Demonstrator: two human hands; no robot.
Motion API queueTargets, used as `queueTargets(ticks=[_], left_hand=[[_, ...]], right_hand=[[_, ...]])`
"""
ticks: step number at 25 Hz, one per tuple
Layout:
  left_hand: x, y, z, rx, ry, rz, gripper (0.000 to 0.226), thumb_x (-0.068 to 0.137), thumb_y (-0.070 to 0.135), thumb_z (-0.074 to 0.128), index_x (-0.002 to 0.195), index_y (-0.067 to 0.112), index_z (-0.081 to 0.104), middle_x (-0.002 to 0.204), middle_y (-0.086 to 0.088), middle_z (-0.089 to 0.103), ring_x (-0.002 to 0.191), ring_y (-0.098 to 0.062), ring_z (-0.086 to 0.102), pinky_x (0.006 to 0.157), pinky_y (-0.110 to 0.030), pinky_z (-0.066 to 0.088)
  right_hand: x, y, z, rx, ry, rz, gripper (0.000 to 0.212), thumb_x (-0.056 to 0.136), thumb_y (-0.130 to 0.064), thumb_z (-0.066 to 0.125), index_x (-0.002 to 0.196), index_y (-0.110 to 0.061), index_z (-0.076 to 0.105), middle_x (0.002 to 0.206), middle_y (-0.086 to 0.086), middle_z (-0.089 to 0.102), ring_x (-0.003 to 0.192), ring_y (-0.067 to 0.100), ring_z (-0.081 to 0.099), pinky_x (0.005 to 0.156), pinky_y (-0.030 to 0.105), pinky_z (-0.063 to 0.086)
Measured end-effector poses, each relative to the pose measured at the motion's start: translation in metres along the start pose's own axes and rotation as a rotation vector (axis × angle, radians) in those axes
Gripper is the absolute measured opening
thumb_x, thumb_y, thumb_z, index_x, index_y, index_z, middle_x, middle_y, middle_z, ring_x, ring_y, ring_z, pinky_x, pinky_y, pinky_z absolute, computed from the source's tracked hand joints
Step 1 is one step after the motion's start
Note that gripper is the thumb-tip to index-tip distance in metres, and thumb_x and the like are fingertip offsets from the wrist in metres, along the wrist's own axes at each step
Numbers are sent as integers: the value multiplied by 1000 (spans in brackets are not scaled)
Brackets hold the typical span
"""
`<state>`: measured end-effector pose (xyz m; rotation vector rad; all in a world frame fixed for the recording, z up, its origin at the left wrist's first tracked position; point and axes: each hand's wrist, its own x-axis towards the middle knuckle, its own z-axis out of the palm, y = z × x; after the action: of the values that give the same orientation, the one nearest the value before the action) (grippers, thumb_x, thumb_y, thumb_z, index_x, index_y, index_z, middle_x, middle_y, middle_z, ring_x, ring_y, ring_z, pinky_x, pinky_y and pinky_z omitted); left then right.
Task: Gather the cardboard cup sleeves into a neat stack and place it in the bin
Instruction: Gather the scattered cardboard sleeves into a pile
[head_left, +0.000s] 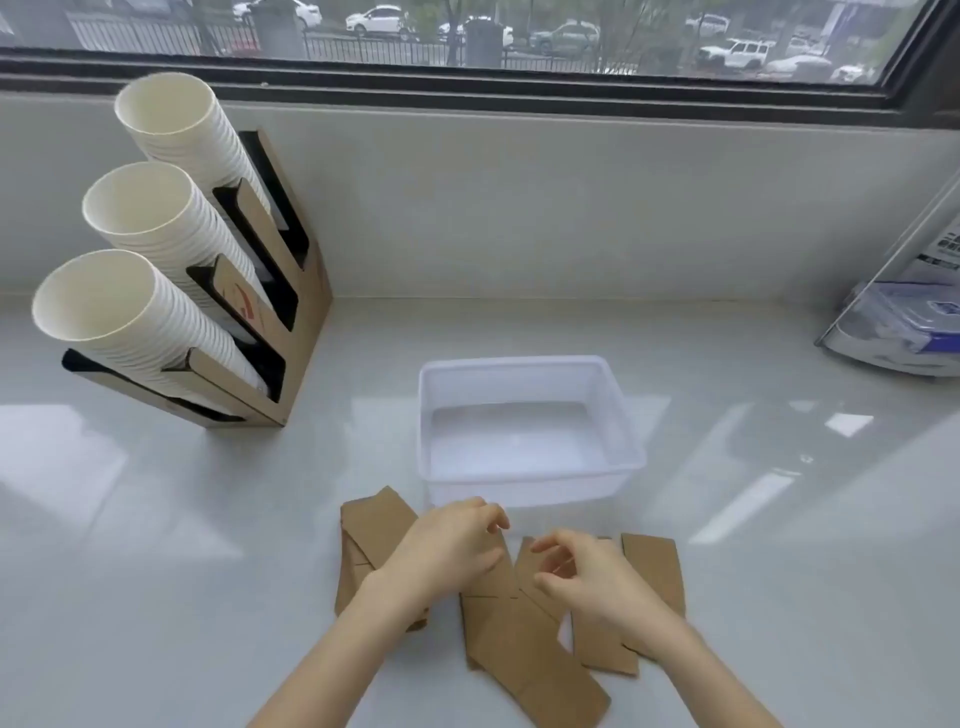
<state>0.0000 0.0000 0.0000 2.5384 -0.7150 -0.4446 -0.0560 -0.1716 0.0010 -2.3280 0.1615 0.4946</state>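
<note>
Cardboard sleeves (524, 639) lie scattered, overlapping, at lower centre, just below the empty bin (623, 415). Left hand (447, 545) and right hand (597, 577) hover over them, fingers loosely curled, gripping nothing. Sleeves look light, flat, bendable, likely slippery on the glossy counter; pinch by the long edges

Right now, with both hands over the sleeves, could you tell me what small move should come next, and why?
Probably sweep the two hands inward to slide the sleeves into one pile. They lie fanned out and overlapping on the counter, the left hand and right hand hover above them holding nothing, and the bin just behind is empty.
</note>
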Motion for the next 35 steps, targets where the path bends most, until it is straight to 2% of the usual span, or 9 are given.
queueTargets(ticks=[3,8,11,14,19,25,27,29,35], left_hand=[[0,2,11,113,-95,23,33,84,28,50,116,19,50,118,0,58,106,-18,54,81,-29,42],[-3,-2,28,227,-173,37,33,81,29,54,111,16,52,115,-5,56,105,-24,52,81,-32,37],[-4,-2,31,241,-185,46,33,79,34,56,107,16,54,111,-5,53,102,-23,50,79,-30,30],[-4,-2,31,250,-214,48,33,79,36,57,106,17,55,110,-5,53,103,-22,49,86,-33,31],[-3,0,32,230,-207,62,24,79,28,55,97,13,55,104,-6,57,100,-23,50,85,-32,30],[1,0,24,110,-207,58,17,80,21,53,94,11,50,97,-11,65,89,-26,57,73,-31,37],[2,-2,19,16,-188,48,17,80,21,53,95,12,48,95,-10,65,84,-22,56,73,-36,45],[2,-3,16,-74,-152,38,17,81,21,53,96,15,50,95,-7,65,80,-16,52,74,-35,47],[3,-4,13,-177,-65,21,14,86,19,48,97,13,56,96,-3,61,81,-12,51,71,-22,41]], right_hand=[[-2,6,10,-79,-57,61,39,76,-35,62,114,-27,55,96,-9,57,90,8,56,86,28,49],[-5,8,27,-210,-99,102,42,74,-40,62,113,-27,51,114,-3,52,104,17,55,86,34,48],[-5,6,36,-285,-98,116,43,73,-42,62,110,-24,47,114,-1,47,107,20,50,79,32,43],[-4,4,41,-324,-91,115,37,75,-39,62,104,-21,47,106,0,42,103,21,47,71,29,36],[-4,4,42,-280,-90,92,27,77,-33,62,86,-23,39,95,-2,38,85,16,40,68,28,33],[-4,3,34,-89,-72,73,23,75,-29,62,80,-28,40,81,-10,50,79,17,50,66,31,42],[-4,3,28,-32,-38,51,21,76,-29,62,78,-33,42,78,-13,50,79,15,52,67,29,44],[-3,3,22,21,11,34,16,76,-30,62,81,-33,47,83,-12,54,84,13,55,71,29,47],[-3,12,6,129,132,9,3,83,-32,57,83,-31,54,80,-16,58,77,-1,54,62,14,41]])
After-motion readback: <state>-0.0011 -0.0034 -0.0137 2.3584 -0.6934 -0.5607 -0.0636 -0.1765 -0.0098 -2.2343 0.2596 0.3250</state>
